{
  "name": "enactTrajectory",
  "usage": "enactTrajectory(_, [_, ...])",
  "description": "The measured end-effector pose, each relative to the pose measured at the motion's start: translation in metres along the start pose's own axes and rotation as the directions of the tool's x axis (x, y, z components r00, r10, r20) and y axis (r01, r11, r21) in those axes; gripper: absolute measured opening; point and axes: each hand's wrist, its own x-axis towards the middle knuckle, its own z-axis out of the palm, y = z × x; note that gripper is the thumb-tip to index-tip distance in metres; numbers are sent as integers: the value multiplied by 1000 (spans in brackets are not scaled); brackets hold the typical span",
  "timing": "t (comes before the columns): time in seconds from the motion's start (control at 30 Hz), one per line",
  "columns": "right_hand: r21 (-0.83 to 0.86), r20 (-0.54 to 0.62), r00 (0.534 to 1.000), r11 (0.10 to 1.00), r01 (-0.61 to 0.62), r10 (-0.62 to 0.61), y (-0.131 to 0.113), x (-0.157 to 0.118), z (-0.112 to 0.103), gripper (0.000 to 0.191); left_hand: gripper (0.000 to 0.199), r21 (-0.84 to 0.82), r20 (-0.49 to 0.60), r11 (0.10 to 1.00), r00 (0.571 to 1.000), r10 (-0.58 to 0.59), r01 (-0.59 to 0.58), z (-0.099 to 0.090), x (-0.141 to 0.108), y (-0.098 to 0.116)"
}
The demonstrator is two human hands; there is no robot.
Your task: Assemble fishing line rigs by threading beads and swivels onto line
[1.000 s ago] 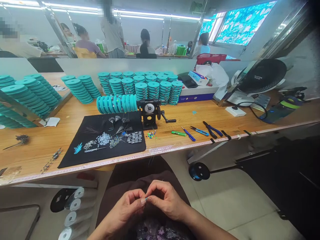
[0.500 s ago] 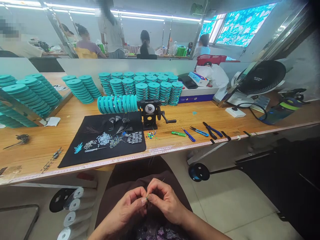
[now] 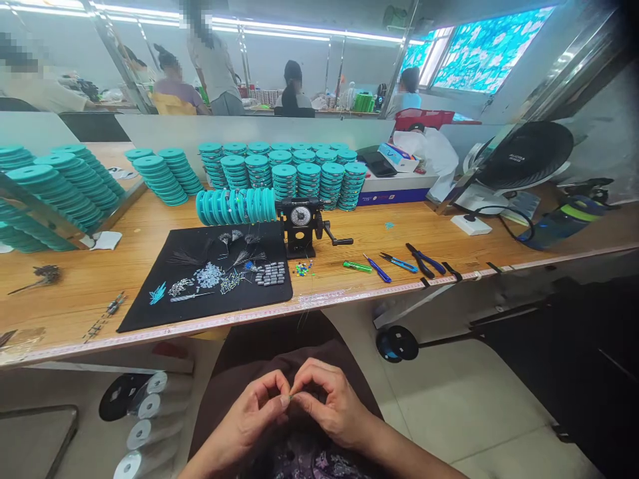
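Observation:
Above my lap, my left hand (image 3: 262,409) and my right hand (image 3: 332,406) meet at the fingertips. Each is closed in a pinch of thumb and forefinger. Whatever lies between the fingertips is too small and covered to make out. On the bench beyond them sits a black mat (image 3: 150,316) with small grey sleeves (image 3: 270,273), pale blue pieces (image 3: 208,275), turquoise slips (image 3: 158,293) and wire bundles. Tiny coloured beads (image 3: 303,269) lie beside the mat. A thin line hangs over the bench edge in front of my hands.
A hand-cranked winder (image 3: 301,226) carries a row of turquoise spools (image 3: 237,206). More spools (image 3: 284,183) stand stacked behind it. Pliers (image 3: 424,261), blue cutters (image 3: 399,262), a blue pen-like tool (image 3: 378,269) and a green one (image 3: 357,266) lie right. A fan (image 3: 524,156) stands at the far right.
My fingertips have shifted slightly left and stay pinched together. A small green bit that showed between them is now mostly covered. The view has moved a little.

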Motion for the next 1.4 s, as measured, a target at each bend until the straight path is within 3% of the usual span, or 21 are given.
enactTrajectory(0.17, [-88,82,995,994,69,-61,-2,1,-7,9,25,261,80,965,997,18,-38,-8,-7,21])
enactTrajectory(0.3, [-180,137,988,979,100,-76,-1,1,-11,12,23,384,56,918,995,83,-98,-11,-3,24])
enactTrajectory(0.5, [-281,194,976,948,151,-98,0,-1,-11,13,24,288,37,957,999,-38,26,-7,3,18])
enactTrajectory(0.7, [-244,262,960,955,167,-101,-3,0,-11,15,18,556,85,831,994,-69,10,-7,-3,33])
enactTrajectory(0.87, [-46,154,986,997,63,-56,-8,4,-13,8,22,218,173,976,983,-59,20,-3,-3,32])
enactTrajectory(1.1, [-4,63,998,1000,6,-6,-4,7,-8,9,31,24,64,1000,998,-1,-1,3,1,12])
enactTrajectory(1.3, [-58,103,994,998,23,-17,-6,11,-12,3,29,180,-33,979,994,108,-100,8,-4,14])
enactTrajectory(1.4, [-353,26,996,931,93,-90,1,17,-23,16,29,231,-86,967,987,135,-112,8,-7,17])
